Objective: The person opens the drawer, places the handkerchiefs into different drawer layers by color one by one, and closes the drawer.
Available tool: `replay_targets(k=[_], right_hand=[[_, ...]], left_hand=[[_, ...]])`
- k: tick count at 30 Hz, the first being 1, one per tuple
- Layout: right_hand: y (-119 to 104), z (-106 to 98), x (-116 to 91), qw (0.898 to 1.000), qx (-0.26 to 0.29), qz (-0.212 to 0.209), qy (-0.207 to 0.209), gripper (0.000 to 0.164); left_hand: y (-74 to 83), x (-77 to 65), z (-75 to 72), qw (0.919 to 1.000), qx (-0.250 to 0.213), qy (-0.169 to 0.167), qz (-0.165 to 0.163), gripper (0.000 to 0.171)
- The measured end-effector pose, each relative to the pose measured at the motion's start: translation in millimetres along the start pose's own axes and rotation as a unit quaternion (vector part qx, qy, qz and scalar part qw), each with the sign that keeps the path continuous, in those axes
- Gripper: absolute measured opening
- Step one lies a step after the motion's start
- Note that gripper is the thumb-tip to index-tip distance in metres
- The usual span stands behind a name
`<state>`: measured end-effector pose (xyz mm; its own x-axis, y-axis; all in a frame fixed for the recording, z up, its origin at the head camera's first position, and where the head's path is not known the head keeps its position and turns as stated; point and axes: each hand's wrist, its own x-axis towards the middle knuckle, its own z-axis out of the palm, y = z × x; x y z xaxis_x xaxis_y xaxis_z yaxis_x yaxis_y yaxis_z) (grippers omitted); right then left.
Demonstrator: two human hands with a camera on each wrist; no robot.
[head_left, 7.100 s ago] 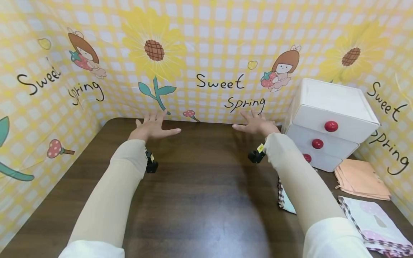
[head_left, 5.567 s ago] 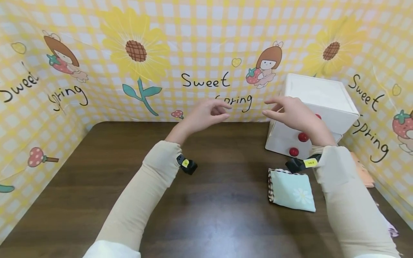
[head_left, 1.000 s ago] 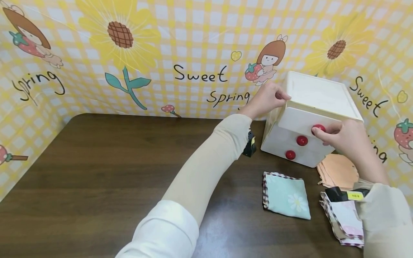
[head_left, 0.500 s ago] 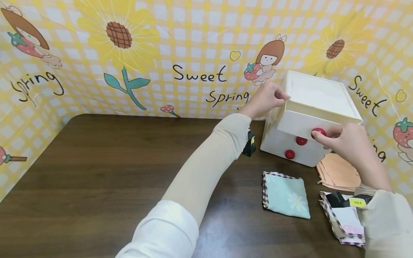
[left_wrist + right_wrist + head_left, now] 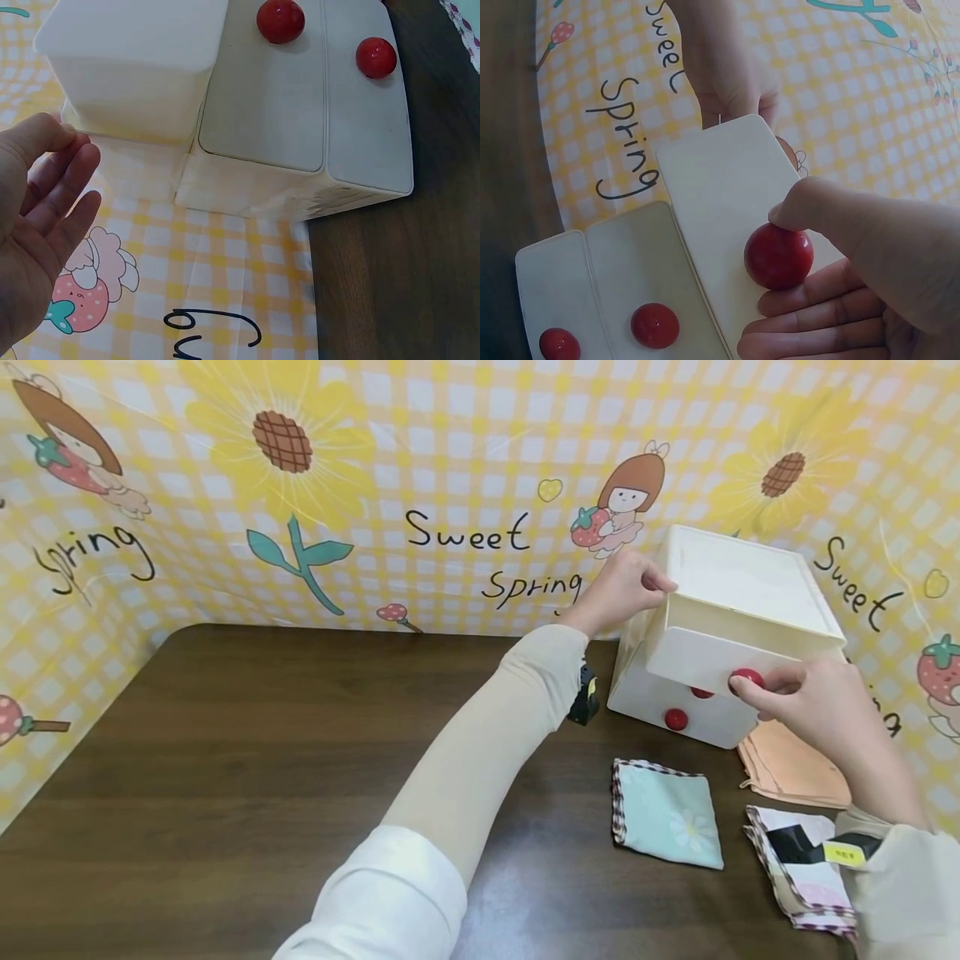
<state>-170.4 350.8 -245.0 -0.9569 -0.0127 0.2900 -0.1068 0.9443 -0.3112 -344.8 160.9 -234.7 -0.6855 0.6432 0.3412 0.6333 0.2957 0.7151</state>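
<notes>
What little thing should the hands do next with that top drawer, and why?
I'd probably pull the top drawer out a bit more. It sticks out past the middle drawer but looks only partly open. The right hand has its red knob, while the left hand holds the white cabinet's top corner.

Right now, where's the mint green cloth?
In the head view, the mint green cloth lies right of centre on the brown table, in front of the white drawer unit and left of the patterned white cloth.
</notes>
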Motion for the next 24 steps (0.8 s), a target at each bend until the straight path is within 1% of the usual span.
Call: replay_targets(k=[4, 13, 20, 24], right_hand=[[-2, 0, -4, 1.000, -0.006, -0.006, 0.006, 0.031], [-5, -1, -13, 1.000, -0.010, -0.003, -0.003, 0.031], [-7, -1, -21, 1.000, -0.012, -0.009, -0.007, 0.030], [-8, -1, -25, 1.000, -0.006, -0.006, -0.005, 0.027]], left_hand=[[0.3, -0.7, 0.0, 1.0000, 0.001, 0.007, -0.002, 0.020], [0.9, -1.5, 1.2, 0.9998, 0.015, 0.009, 0.003, 0.021], [3.2, -3.1, 1.3, 0.9996, 0.023, 0.013, -0.009, 0.022], [2.5, -3.5, 2.1, 0.9996, 0.022, 0.018, -0.008, 0.021]])
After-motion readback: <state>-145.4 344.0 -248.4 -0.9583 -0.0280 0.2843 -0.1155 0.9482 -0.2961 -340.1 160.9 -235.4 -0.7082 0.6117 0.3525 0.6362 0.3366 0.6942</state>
